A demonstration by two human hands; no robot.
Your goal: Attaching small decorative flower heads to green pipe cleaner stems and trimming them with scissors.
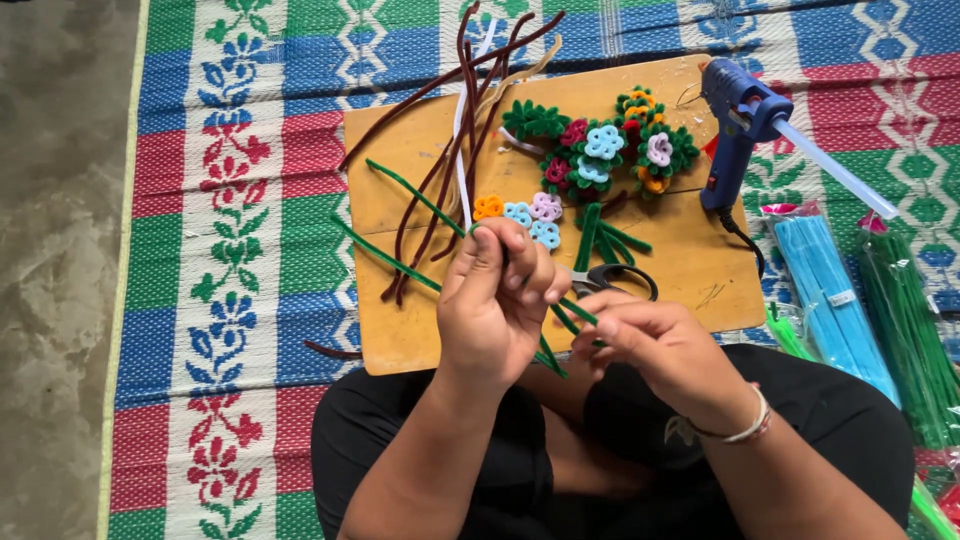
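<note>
My left hand (495,300) and my right hand (655,345) are both closed on a green pipe cleaner (565,315) held over my lap, just in front of a wooden board (400,160). The stem runs between the two hands and pokes out below my left palm. On the board lie small pipe-cleaner flowers (520,212) in orange, blue and pink, and a larger bunch of finished flowers (605,150) with green leaves. Black-handled scissors (610,278) rest on the board just beyond my fingers.
Long brown pipe cleaners (450,150) and loose green ones (400,262) spread over the board's left half. A blue glue gun (738,125) sits at its right corner. Packs of blue pipe cleaners (830,290) and green ones (915,320) lie on the patterned mat (230,250).
</note>
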